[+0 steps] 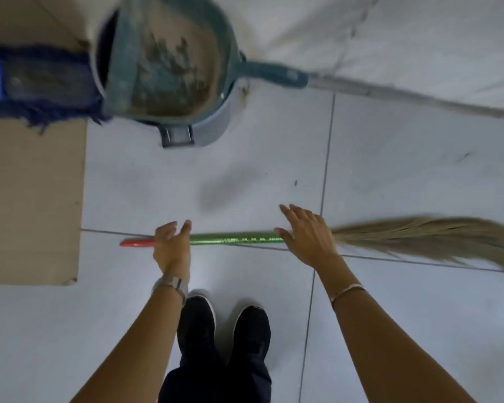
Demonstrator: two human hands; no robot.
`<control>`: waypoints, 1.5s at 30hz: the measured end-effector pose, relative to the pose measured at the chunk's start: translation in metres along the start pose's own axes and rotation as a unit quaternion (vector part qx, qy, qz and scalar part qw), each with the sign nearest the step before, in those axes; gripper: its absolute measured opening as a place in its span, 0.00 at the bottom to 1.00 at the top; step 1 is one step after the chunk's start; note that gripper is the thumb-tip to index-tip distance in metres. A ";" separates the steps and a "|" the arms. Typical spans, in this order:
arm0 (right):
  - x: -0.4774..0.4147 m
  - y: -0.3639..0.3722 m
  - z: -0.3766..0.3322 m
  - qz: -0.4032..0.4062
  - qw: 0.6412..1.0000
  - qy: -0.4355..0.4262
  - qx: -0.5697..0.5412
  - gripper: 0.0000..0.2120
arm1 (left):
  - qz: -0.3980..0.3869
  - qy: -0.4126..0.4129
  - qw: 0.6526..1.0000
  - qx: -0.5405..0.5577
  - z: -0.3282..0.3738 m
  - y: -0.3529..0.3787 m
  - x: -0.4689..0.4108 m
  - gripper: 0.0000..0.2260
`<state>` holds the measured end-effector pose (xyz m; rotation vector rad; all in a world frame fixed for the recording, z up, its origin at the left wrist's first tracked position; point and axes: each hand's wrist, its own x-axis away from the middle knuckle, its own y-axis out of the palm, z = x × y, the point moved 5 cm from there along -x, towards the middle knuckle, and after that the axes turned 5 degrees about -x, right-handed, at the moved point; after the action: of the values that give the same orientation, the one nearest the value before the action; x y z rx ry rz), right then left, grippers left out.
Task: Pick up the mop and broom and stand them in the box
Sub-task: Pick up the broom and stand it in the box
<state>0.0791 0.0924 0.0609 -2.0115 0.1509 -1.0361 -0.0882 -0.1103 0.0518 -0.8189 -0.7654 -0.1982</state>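
broom (239, 239) flat on tile floor (390, 170), handle L, bristles R, in front of my shoes | my L hand (171, 245) over red handle end, fingers spread, no grip | my R hand (309, 237) over handle nr bristles, open, holding nothing | contact w/ handle: can't tell | mop (38, 85) head on cardboard box (32, 199) far L

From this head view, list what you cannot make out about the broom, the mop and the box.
- Broom: the left hand and right hand cover parts of its handle; the bristle tips run off the right edge, blurred.
- Mop: its head is cut by the left edge and partly behind the dustpan; no handle shows.
- Box: cut off at the left edge; its opening cannot be made out.
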 end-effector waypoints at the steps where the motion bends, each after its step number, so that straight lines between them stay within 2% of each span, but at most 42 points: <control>1: -0.013 0.027 0.001 -0.015 1.000 -0.005 0.003 0.27 | -0.007 -0.061 0.998 0.022 -0.024 0.012 -0.020 0.21; 4: -0.037 0.079 0.006 -0.055 0.998 0.007 -0.003 0.24 | -0.107 -0.205 0.970 0.075 -0.077 0.043 -0.054 0.30; 6: -0.045 0.102 0.012 -0.069 0.998 0.007 0.012 0.23 | -0.166 -0.236 0.954 0.081 -0.096 0.056 -0.069 0.31; 8: -0.049 0.115 0.015 -0.077 0.996 -0.011 0.049 0.23 | -0.186 -0.245 0.946 0.104 -0.109 0.061 -0.083 0.24; 10: -0.051 0.119 0.017 -0.077 0.995 -0.023 0.060 0.22 | -0.181 -0.258 0.935 0.161 -0.111 0.060 -0.090 0.09; 11: -0.052 0.118 0.017 -0.080 0.995 -0.021 0.053 0.23 | -0.176 -0.262 0.927 0.201 -0.108 0.060 -0.090 0.05; 12: -0.052 0.115 0.016 -0.082 0.996 -0.017 0.043 0.23 | -0.173 -0.257 0.919 0.244 -0.103 0.059 -0.089 0.06; 14: -0.053 0.105 0.012 -0.084 0.996 -0.009 0.025 0.23 | -0.158 -0.226 0.909 0.314 -0.090 0.055 -0.083 0.08; 16: -0.049 0.090 0.007 -0.091 0.996 0.008 -0.011 0.23 | -0.116 -0.186 0.907 0.360 -0.073 0.045 -0.070 0.04; 19: -0.038 0.058 -0.003 -0.095 0.992 0.032 -0.075 0.21 | -0.070 -0.135 0.909 0.388 -0.034 0.026 -0.040 0.16; 21: -0.030 0.032 -0.010 -0.100 0.989 0.040 -0.098 0.20 | -0.054 -0.104 0.913 0.392 -0.006 0.011 -0.019 0.18; 25: -0.006 -0.037 -0.033 -0.092 0.984 0.041 -0.147 0.18 | -0.062 -0.005 0.916 0.397 0.066 -0.037 0.024 0.12; 32: 0.062 -0.172 -0.102 -0.028 0.977 -0.005 -0.214 0.15 | -0.045 0.169 0.904 0.391 0.210 -0.142 0.116 0.16; 36: 0.117 -0.254 -0.138 0.031 0.966 -0.016 -0.255 0.15 | -0.075 0.249 0.889 0.377 0.289 -0.204 0.186 0.16; 42: 0.221 -0.379 -0.193 0.140 0.926 -0.063 -0.345 0.13 | -0.131 0.406 0.818 0.385 0.394 -0.316 0.330 0.19; 45: 0.258 -0.418 -0.220 0.181 0.902 -0.092 -0.381 0.11 | -0.147 0.481 0.789 0.353 0.430 -0.362 0.388 0.22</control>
<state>-0.0168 0.1042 0.5904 -2.6155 0.9134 -0.5732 -0.1987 0.0008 0.7164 0.1827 0.0583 -0.5198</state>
